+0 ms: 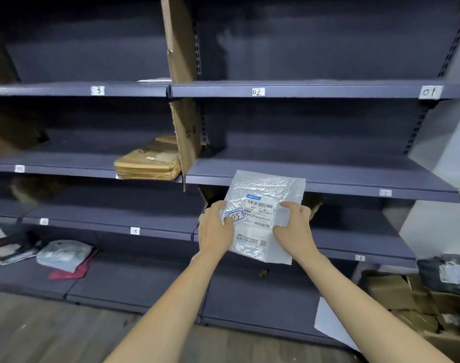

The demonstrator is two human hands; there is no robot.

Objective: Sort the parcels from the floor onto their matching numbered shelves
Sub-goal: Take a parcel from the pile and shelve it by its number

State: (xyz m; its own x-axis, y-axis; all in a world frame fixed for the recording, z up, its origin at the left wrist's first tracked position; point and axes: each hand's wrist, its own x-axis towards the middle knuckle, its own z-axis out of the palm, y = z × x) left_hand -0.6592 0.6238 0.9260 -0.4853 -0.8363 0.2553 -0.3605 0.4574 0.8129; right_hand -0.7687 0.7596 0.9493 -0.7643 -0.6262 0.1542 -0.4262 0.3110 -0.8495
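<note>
Dark blue metal shelving (302, 87) fills the view, several tiers, small white number tags on the front edges. Far left, bottom tier: a grey poly bag (64, 254) lying on a red flat mailer (69, 273), more blurred packets beside them at the edge. Above that, tag "15" (135, 231). Middle tier left bay: a brown taped parcel (147, 161) lying flat, touching a tall cardboard divider (183, 74) that stands at the bay junction. Top tier tags read "02" (257, 91) and "01" (430, 92) (the tag further left is too blurred to read fully).

Centre: left hand (215, 229) grips the left edge of a white bubble mailer (263, 218), thumb over a handwritten "05" sticker (236, 215). Right hand (293, 225) pinches the mailer's right edge, thumb on top. Mailer is held up in the air in front of the shelves, label facing the camera, slightly tilted.

Right: tags "12" (385, 192) and "13" (359, 257) on lower tiers. Bottom right corner: a pile of cardboard boxes (407, 297) and dark poly bags (443, 273) on the floor.
</note>
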